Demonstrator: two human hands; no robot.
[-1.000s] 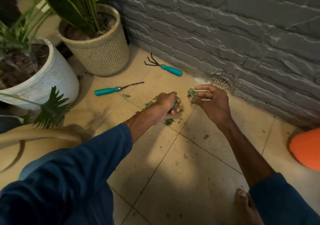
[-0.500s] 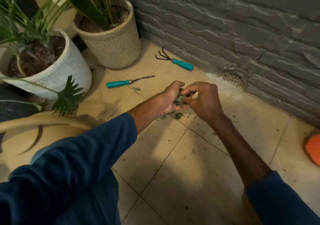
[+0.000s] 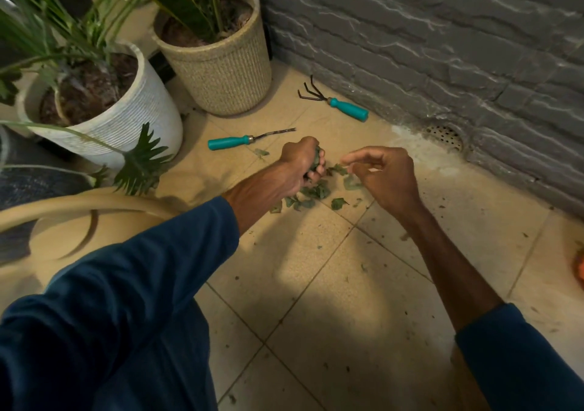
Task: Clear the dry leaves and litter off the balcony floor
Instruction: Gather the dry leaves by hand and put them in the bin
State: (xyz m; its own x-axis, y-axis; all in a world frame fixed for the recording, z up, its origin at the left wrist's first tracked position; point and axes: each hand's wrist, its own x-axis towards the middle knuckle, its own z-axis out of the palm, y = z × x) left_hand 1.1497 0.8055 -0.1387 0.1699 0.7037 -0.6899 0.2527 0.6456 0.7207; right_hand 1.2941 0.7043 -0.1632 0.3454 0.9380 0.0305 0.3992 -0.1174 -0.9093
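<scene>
The loose leaves lie scattered on the tiled floor, a short way from the wall drain on the person's side of it, the scatter running roughly crosswise. Over its end farther from the drain, the left hand is clenched round a leaf wad. The right hand, nearer the drain, hovers just above the other end, fingers loosely curled and apart, seemingly empty, so it looks best placed to pick next

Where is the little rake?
In the head view, upper middle: the rake lies on the floor by the grey wall, right of the woven pot.
</scene>
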